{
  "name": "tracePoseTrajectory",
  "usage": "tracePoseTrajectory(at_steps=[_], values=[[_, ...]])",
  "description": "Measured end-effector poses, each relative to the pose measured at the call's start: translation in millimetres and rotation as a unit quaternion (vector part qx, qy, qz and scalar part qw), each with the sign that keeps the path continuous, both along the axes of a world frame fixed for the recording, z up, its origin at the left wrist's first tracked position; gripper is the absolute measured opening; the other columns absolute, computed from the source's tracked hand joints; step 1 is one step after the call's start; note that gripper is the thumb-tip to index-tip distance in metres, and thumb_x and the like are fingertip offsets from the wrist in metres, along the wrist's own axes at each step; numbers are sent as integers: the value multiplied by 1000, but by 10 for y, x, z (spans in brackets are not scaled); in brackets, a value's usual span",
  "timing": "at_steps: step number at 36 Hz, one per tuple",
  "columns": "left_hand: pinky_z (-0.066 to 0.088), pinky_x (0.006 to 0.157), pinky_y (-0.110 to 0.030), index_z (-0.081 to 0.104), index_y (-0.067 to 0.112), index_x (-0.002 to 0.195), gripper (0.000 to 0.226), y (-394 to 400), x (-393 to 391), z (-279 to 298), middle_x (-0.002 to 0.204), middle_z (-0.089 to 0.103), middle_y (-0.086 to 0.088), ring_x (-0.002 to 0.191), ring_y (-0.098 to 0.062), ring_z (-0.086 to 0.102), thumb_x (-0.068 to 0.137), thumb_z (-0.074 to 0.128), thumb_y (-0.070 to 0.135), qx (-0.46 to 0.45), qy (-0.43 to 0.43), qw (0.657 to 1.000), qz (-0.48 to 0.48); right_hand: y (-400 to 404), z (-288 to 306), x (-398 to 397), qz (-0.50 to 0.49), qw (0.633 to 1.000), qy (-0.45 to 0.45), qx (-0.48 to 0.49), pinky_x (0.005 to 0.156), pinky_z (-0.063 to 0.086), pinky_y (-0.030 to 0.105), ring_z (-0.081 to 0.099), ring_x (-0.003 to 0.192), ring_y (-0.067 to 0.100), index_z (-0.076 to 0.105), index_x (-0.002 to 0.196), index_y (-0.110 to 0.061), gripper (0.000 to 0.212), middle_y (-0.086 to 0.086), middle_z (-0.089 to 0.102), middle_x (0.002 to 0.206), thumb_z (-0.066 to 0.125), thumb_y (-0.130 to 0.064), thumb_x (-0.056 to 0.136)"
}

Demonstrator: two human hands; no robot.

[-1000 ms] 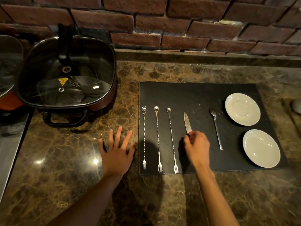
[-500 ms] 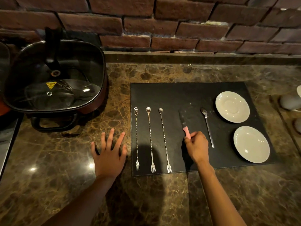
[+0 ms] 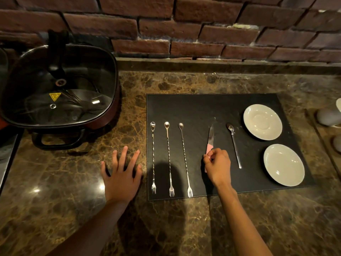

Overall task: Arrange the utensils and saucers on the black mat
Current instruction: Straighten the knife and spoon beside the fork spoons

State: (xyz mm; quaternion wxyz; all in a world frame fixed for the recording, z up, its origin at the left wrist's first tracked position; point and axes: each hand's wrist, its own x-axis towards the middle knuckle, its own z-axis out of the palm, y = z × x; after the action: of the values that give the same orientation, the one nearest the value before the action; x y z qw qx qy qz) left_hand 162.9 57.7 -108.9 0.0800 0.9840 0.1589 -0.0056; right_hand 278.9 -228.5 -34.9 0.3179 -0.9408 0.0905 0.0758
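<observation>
The black mat (image 3: 203, 108) lies on the marble counter. Three long twisted spoon-forks (image 3: 168, 159) lie side by side on its left part, fork ends toward me. A pink-handled knife (image 3: 210, 137) lies in the middle with its blade pointing away; my right hand (image 3: 218, 167) is closed on its handle. A small spoon (image 3: 234, 143) rests just right of the knife. Two white saucers sit on the right side, one far (image 3: 262, 121) and one near (image 3: 284, 164). My left hand (image 3: 121, 172) rests flat on the counter, left of the mat, fingers spread.
A square electric pot with a glass lid (image 3: 59, 85) stands at the back left, one handle facing me. A brick wall (image 3: 184, 28) runs along the back. Pale rounded objects (image 3: 328, 117) sit at the right edge on a wooden tray.
The knife has swung under my right hand: its blade tip, first leaning left, now points straight away. My left hand stays flat on the counter.
</observation>
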Motion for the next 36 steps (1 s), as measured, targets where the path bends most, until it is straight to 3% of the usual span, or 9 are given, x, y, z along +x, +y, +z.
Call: tracePoseTrajectory(at_steps=[14,26,29,31,36], values=[[10,119,-62,26,48,156,55,27,-6,-62,171,16,7,158,-25,13,102,22,55,14,3,1000,0,-58,13,73,22,1000,22,4,77,36,24,51,89,16,63,82,-13,6,5,57,93,64,-8,85],[7,120,-59,22,49,157,56,14,-4,-23,171,17,7,158,-24,14,103,11,60,9,6,1000,6,-63,46,76,15,998,48,28,78,41,25,55,83,11,65,79,-16,7,-1,55,93,68,-10,82],[6,120,-59,22,49,157,56,8,-7,-13,171,16,8,158,-23,13,103,12,60,7,9,1000,6,-68,58,105,-28,996,50,73,65,46,17,61,72,6,63,70,-17,15,-1,63,78,69,-10,82],[6,120,-59,24,49,156,55,2,-7,-4,171,17,8,158,-22,13,102,18,59,8,11,1000,8,-98,81,158,-60,994,38,85,53,40,14,60,61,4,61,66,-18,19,-4,64,67,70,-12,82],[6,121,-60,26,50,155,54,-15,1,35,171,17,9,159,-22,12,101,23,57,1,21,1000,15,-318,189,391,-94,993,25,60,68,51,33,64,71,19,63,72,-14,10,6,69,73,69,-13,80]])
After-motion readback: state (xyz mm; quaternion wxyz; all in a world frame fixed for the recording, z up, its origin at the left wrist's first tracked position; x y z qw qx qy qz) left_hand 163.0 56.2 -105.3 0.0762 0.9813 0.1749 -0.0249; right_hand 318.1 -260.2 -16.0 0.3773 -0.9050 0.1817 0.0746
